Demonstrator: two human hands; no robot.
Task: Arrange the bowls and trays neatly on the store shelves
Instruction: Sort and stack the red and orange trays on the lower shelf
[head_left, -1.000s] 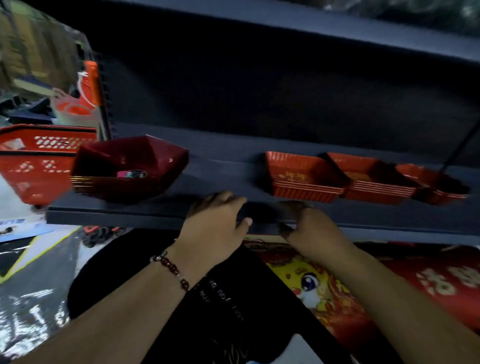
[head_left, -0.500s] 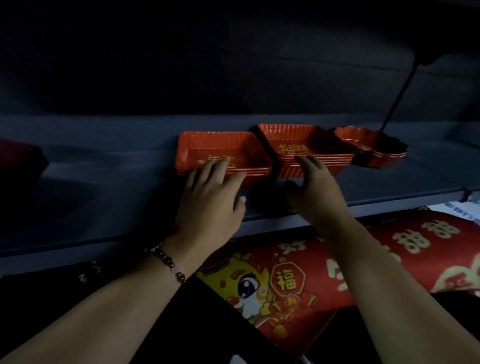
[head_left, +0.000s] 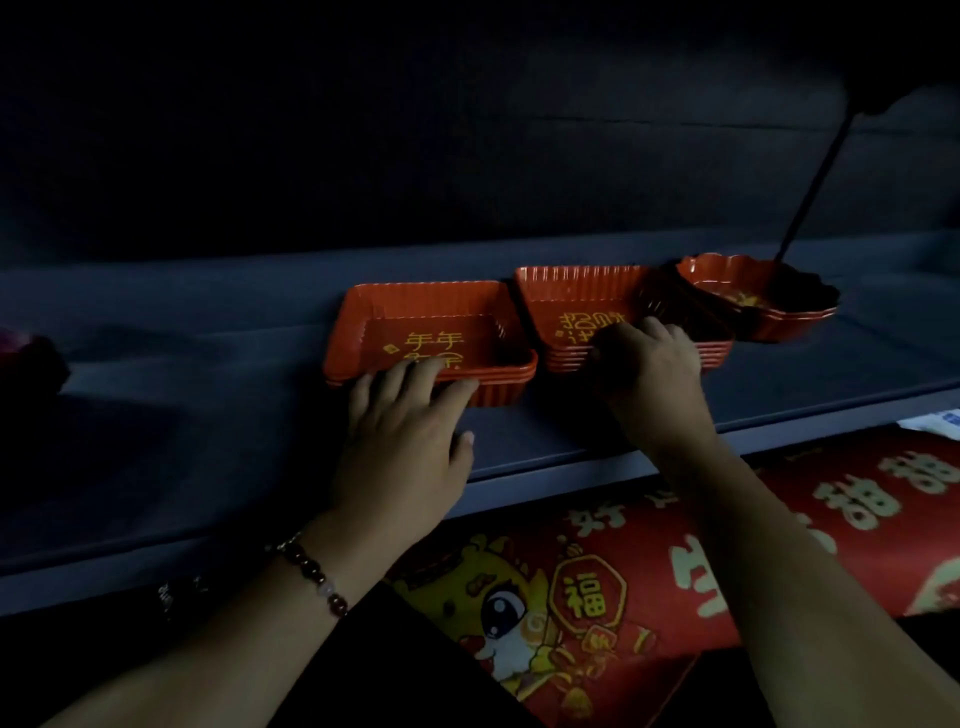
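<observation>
Three stacks of red dishes stand in a row on the dark grey shelf (head_left: 208, 415). The left stack of square trays (head_left: 431, 338) has gold characters inside. My left hand (head_left: 410, 436) lies flat against its front wall, fingers spread and thumb apart. The middle stack of square trays (head_left: 582, 301) sits slightly further back. My right hand (head_left: 649, 369) curls over its front rim, thumb on the outer wall. A stack of scalloped red bowls (head_left: 753, 296) stands to the right, touched by neither hand.
A dark red bowl (head_left: 31, 358) barely shows at the shelf's far left. A thin black rod (head_left: 815, 171) slants down behind the scalloped bowls. Below the shelf edge lies a red banner (head_left: 571, 597) with a cartoon dragon and gold characters.
The view swung right, so the dark bowl and basket slid out of sight. Both hands moved from the shelf's front edge to the tray stacks; my right hand closed over the middle stack's rim.
</observation>
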